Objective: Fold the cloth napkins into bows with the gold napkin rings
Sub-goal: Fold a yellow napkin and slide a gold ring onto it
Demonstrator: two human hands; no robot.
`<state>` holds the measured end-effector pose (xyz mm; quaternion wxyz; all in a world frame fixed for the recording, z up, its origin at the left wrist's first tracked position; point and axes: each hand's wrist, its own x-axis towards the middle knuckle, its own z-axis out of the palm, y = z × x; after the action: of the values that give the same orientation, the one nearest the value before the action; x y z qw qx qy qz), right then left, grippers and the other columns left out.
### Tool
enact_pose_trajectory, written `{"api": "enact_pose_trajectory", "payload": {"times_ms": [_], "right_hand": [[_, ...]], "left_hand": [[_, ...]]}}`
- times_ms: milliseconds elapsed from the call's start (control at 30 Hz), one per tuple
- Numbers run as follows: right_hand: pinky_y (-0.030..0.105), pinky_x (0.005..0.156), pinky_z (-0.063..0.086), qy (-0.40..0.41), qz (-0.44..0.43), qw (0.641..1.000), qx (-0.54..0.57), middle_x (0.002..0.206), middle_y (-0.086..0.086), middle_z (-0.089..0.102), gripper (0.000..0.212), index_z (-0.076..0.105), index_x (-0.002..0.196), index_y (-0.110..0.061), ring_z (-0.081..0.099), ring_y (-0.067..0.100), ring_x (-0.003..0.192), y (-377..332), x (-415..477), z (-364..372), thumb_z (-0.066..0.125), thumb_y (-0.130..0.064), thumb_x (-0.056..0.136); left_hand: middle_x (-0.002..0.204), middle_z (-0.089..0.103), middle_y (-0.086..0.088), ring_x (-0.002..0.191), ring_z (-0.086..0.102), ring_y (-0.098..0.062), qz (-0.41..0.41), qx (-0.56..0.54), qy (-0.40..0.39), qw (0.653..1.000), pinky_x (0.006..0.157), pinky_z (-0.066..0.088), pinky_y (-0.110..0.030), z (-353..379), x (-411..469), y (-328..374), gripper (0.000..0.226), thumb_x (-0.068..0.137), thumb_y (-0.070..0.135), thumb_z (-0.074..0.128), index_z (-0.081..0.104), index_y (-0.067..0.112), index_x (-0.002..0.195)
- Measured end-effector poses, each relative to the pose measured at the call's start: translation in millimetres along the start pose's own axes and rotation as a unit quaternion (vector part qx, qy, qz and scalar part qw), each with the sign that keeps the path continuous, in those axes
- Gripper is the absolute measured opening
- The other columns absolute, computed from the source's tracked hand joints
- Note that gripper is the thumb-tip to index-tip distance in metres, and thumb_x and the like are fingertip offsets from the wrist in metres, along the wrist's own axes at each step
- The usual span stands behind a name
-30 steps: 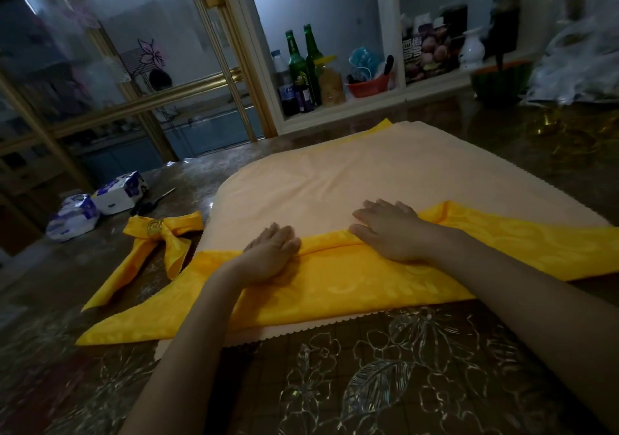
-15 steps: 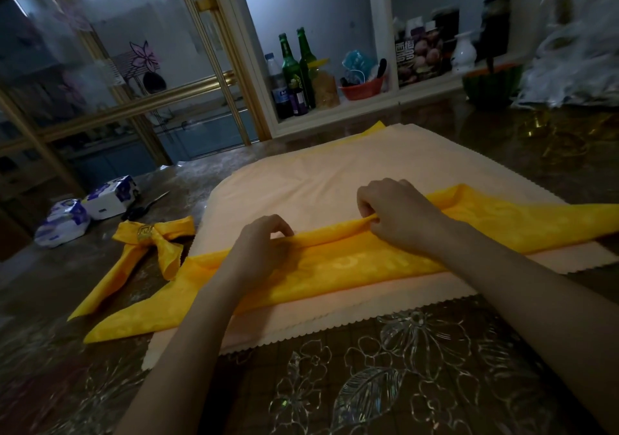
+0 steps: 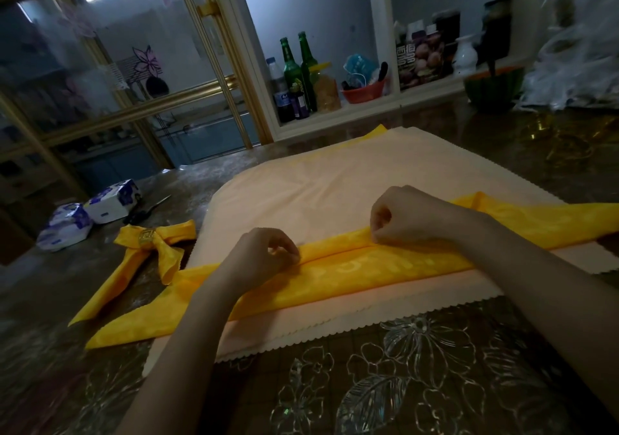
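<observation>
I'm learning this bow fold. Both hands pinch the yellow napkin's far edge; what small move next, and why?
Likely lay the pinched fold toward you and flatten it: the left hand and right hand each pinch the raised far edge of the yellow napkin.

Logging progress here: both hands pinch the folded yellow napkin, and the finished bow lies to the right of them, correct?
Not quite. The head view shows the finished bow lying to the left; both the left hand and right hand do pinch the folded yellow napkin.
</observation>
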<state>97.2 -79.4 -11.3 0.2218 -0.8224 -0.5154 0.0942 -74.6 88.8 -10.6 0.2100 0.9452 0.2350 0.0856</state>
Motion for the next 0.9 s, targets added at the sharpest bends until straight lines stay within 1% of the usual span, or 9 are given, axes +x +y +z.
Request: {"api": "enact_pose_trajectory", "payload": {"times_ms": [133,267,400,467,533,600,700,767,900], "right_hand": [[0.034,0.087,0.050,0.039,0.006,0.999,-0.013,0.103,-0.003,0.052,0.024,0.051,0.101,-0.026,0.053,0.017,0.098,-4.2,0.2,8.8,0.059,-0.011,0.085],[0.030,0.086,0.041,0.100,-0.032,0.990,-0.099,0.103,0.000,0.052,0.017,0.049,0.096,-0.022,0.049,0.016,0.091,-10.4,-2.6,15.2,0.054,-0.009,0.087],[0.031,0.083,0.035,0.023,-0.013,0.991,-0.130,0.101,-0.001,0.047,0.015,0.051,0.093,-0.023,0.046,0.018,0.093,-16.1,-5.6,8.7,0.054,-0.011,0.084],[0.032,0.081,0.037,-0.015,0.010,0.995,-0.103,0.104,0.000,0.052,0.015,0.059,0.100,-0.020,0.048,0.018,0.093,-17.6,-4.7,3.3,0.052,-0.017,0.087],[0.033,0.084,0.044,-0.013,0.027,0.997,-0.066,0.107,0.001,0.058,0.022,0.063,0.107,-0.017,0.052,0.017,0.095,-15.6,-3.5,0.8,0.051,-0.025,0.091],[0.034,0.086,0.048,0.003,0.028,0.999,-0.027,0.107,0.002,0.062,0.023,0.066,0.109,-0.015,0.055,0.017,0.096,-12.0,-3.1,1.2,0.054,-0.026,0.092],[0.023,0.074,0.044,-0.002,0.010,1.000,-0.008,0.100,0.000,0.061,0.016,0.068,0.103,-0.014,0.054,0.014,0.092,-5.4,-3.5,1.8,0.060,-0.019,0.090],[0.022,0.072,0.042,0.000,0.006,1.000,0.008,0.097,-0.003,0.057,0.014,0.061,0.099,-0.021,0.054,0.014,0.092,-3.6,-3.1,1.8,0.063,-0.015,0.087],[0.026,0.078,0.045,-0.009,0.026,0.999,0.030,0.100,-0.004,0.050,0.039,0.048,0.121,-0.022,0.051,0.015,0.094,-7.0,-1.9,2.9,0.063,-0.011,0.086]], "left_hand": [[0.101,0.054,0.005,0.098,0.054,-0.014,-0.013,0.001,0.027,1.000,0.079,0.045,-0.021,3.5,0.1,3.6,0.027,0.089,0.015,0.061,0.051,0.024,0.113],[0.106,0.053,0.001,0.099,0.052,-0.016,0.024,0.050,0.084,0.995,0.083,0.045,-0.026,8.9,-0.1,7.0,0.018,0.087,0.012,0.061,0.058,0.019,0.103],[0.115,0.048,0.003,0.108,0.046,-0.015,0.003,0.074,-0.004,0.997,0.086,0.040,-0.027,4.3,-2.9,11.4,0.018,0.087,0.021,0.061,0.056,0.022,0.104],[0.121,0.047,0.000,0.109,0.043,-0.015,-0.015,0.059,-0.049,0.997,0.086,0.035,-0.026,0.7,-4.4,14.6,0.022,0.090,0.030,0.058,0.058,0.020,0.109],[0.123,0.051,-0.001,0.110,0.045,-0.015,-0.018,0.046,-0.038,0.998,0.086,0.034,-0.024,-0.1,-4.5,16.8,0.026,0.092,0.032,0.055,0.061,0.016,0.111],[0.123,0.055,-0.002,0.110,0.048,-0.016,-0.022,0.041,-0.021,0.999,0.084,0.034,-0.023,0.5,-5.2,17.7,0.022,0.094,0.026,0.054,0.063,0.014,0.109],[0.115,0.058,-0.001,0.108,0.050,-0.015,-0.015,0.043,-0.012,0.999,0.083,0.035,-0.022,3.3,-5.2,16.2,0.014,0.093,0.019,0.056,0.064,0.016,0.103],[0.109,0.058,0.001,0.106,0.052,-0.014,-0.002,0.034,-0.009,0.999,0.086,0.042,-0.025,4.5,-5.3,15.6,0.015,0.092,0.017,0.056,0.059,0.019,0.107],[0.115,0.056,0.000,0.109,0.052,-0.016,0.008,0.053,-0.014,0.998,0.093,0.042,-0.026,5.1,-6.4,19.5,0.033,0.094,0.016,0.053,0.051,0.021,0.126]]}}
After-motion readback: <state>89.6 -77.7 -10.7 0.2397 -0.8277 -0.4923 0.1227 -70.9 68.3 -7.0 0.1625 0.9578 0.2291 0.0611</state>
